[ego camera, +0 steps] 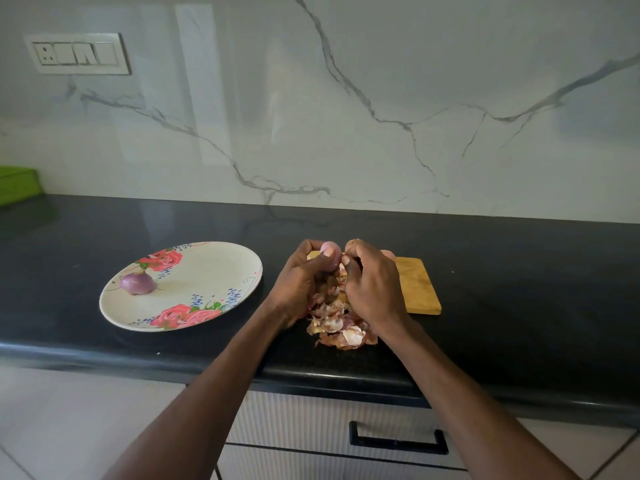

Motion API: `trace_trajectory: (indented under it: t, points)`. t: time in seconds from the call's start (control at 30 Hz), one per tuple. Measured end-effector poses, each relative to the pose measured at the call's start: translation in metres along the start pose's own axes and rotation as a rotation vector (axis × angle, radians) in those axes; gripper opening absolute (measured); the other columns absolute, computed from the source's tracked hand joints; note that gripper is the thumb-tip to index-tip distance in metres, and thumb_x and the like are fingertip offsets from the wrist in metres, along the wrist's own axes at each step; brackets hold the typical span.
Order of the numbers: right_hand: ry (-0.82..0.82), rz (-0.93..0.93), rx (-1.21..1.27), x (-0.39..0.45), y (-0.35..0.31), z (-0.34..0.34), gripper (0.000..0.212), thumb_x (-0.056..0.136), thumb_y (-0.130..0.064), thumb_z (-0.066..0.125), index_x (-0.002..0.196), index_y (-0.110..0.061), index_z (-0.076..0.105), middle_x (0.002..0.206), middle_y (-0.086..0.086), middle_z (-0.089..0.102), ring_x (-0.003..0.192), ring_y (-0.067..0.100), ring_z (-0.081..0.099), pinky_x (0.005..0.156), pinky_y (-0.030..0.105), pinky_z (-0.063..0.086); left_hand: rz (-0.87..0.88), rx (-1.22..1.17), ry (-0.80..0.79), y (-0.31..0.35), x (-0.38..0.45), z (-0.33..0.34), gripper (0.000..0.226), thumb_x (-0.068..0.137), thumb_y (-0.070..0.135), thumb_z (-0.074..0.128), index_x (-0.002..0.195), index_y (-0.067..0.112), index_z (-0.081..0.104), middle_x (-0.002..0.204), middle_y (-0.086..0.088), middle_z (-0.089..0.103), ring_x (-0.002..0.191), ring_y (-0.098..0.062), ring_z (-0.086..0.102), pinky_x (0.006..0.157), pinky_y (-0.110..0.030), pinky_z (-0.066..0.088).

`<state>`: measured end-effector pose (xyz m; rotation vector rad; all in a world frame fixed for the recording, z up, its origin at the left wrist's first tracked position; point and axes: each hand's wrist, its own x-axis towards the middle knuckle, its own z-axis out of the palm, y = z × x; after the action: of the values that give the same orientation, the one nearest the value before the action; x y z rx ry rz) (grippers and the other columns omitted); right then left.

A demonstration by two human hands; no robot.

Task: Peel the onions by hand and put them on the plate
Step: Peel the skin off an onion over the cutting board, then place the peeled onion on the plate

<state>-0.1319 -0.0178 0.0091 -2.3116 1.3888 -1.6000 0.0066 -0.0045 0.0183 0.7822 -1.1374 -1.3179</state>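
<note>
Pink and smooth, the onion [329, 252] in your left hand [303, 275] shows only its peeled top, poking out above your curled fingers, which grasp it from below and around the sides. You hold it above the near-left corner of the wooden cutting board [417, 285], just clear of the black counter [519, 271]. Your right hand [372, 285] is close against it, fingers bent and the tips pinching at a scrap of skin right beside the onion; how much skin they have is hidden by the hand. Both forearms reach in from the bottom edge and meet over the board's left end. Below your hands, on the counter at the board's near-left side, lies a heap of dry brownish peels [341, 329]. Another pale onion [387, 253] peeks out behind your right hand, on the board. Well to the left of the board sits the flowered plate [207, 271], and on its left part rests one purple peeled onion [137, 283], tilted with its tip up.
</note>
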Motion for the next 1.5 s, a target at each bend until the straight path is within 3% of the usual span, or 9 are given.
trace_trajectory:
  t: [0.1, 0.23, 0.4, 0.57, 0.7, 0.83, 1.0, 1.33, 1.5]
  points:
    - [-0.097, 0.247, 0.165, 0.005, -0.001, -0.004, 0.014, 0.099, -0.008, 0.058, 0.093, -0.001, 0.069, 0.091, 0.009, 0.069, 0.075, 0.010, 0.058, 0.070, 0.012, 0.044, 0.031, 0.021, -0.021, -0.001, 0.000, -0.002, 0.027, 0.088, 0.027, 0.069, 0.108, 0.012, 0.059, 0.092, -0.009, 0.067, 0.080, -0.019, 0.064, 0.070, -0.031, 0.055]
    - [-0.131, 0.806, 0.928, 0.011, 0.001, -0.010, 0.018, 0.089, -0.007, 0.065, 0.101, 0.005, 0.064, 0.097, 0.021, 0.069, 0.079, 0.022, 0.069, 0.064, 0.029, 0.055, 0.003, -0.116, -0.076, 0.000, 0.000, 0.003, 0.024, 0.089, 0.020, 0.058, 0.110, 0.008, 0.056, 0.091, -0.010, 0.068, 0.078, -0.018, 0.067, 0.069, -0.028, 0.059]
    - [-0.098, 0.942, 1.387, 0.015, 0.003, -0.029, 0.018, 0.097, 0.003, 0.046, 0.087, -0.004, 0.059, 0.068, 0.005, 0.057, 0.052, 0.011, 0.054, 0.045, 0.019, 0.043, -0.021, -0.232, -0.085, 0.001, 0.003, -0.006, 0.028, 0.094, 0.028, 0.060, 0.111, 0.005, 0.058, 0.090, -0.013, 0.066, 0.077, -0.022, 0.063, 0.065, -0.028, 0.057]
    - [-0.077, 0.585, 0.644, 0.014, 0.008, -0.017, 0.030, 0.103, -0.023, 0.056, 0.078, -0.006, 0.063, 0.065, 0.003, 0.058, 0.056, 0.016, 0.056, 0.051, 0.035, 0.046, 0.056, -0.091, 0.009, 0.003, 0.002, -0.007, 0.032, 0.087, 0.018, 0.068, 0.113, 0.007, 0.052, 0.094, -0.019, 0.068, 0.071, -0.025, 0.064, 0.055, -0.030, 0.055]
    - [-0.059, 0.243, 0.156, 0.011, 0.016, -0.003, 0.005, 0.094, -0.010, 0.067, 0.097, -0.010, 0.063, 0.094, 0.001, 0.066, 0.086, 0.015, 0.061, 0.076, 0.032, 0.049, 0.229, 0.102, 0.153, 0.000, 0.004, -0.010, 0.040, 0.084, -0.005, 0.073, 0.112, 0.014, 0.051, 0.112, -0.013, 0.071, 0.094, -0.021, 0.069, 0.072, -0.033, 0.057]
    - [-0.012, 0.231, 0.096, 0.008, 0.012, -0.002, 0.012, 0.091, -0.002, 0.066, 0.096, -0.012, 0.063, 0.095, -0.004, 0.062, 0.090, 0.014, 0.058, 0.083, 0.032, 0.049, 0.325, 0.264, 0.196, -0.003, -0.003, -0.011, 0.045, 0.082, -0.001, 0.079, 0.112, 0.018, 0.052, 0.115, -0.006, 0.069, 0.106, -0.016, 0.069, 0.086, -0.030, 0.057]
    - [-0.031, 0.147, -0.015, 0.008, -0.015, -0.001, 0.008, 0.091, 0.001, 0.061, 0.094, -0.006, 0.064, 0.096, 0.007, 0.063, 0.088, 0.021, 0.058, 0.073, 0.034, 0.049, 0.376, 0.501, 0.319, -0.003, -0.023, -0.022, 0.039, 0.082, 0.025, 0.084, 0.112, 0.023, 0.059, 0.110, 0.008, 0.069, 0.102, -0.007, 0.067, 0.078, -0.025, 0.057]
    - [-0.143, 0.064, 0.078, 0.002, -0.106, 0.069, 0.013, 0.090, 0.003, 0.054, 0.085, -0.008, 0.059, 0.092, 0.011, 0.063, 0.085, 0.028, 0.059, 0.069, 0.038, 0.045, 0.435, 0.594, 0.624, 0.056, -0.083, -0.120, 0.032, 0.084, 0.018, 0.081, 0.109, 0.017, 0.061, 0.101, 0.006, 0.071, 0.089, 0.002, 0.066, 0.073, -0.013, 0.050]
    - [-0.268, -0.014, 0.090, 0.004, -0.141, 0.118, 0.011, 0.093, -0.001, 0.055, 0.102, -0.006, 0.061, 0.107, 0.011, 0.063, 0.095, 0.030, 0.060, 0.075, 0.039, 0.046, 0.323, 0.712, 0.784, 0.090, -0.091, -0.191, 0.034, 0.082, 0.026, 0.083, 0.109, 0.018, 0.064, 0.103, 0.007, 0.073, 0.096, -0.011, 0.069, 0.083, -0.027, 0.055]
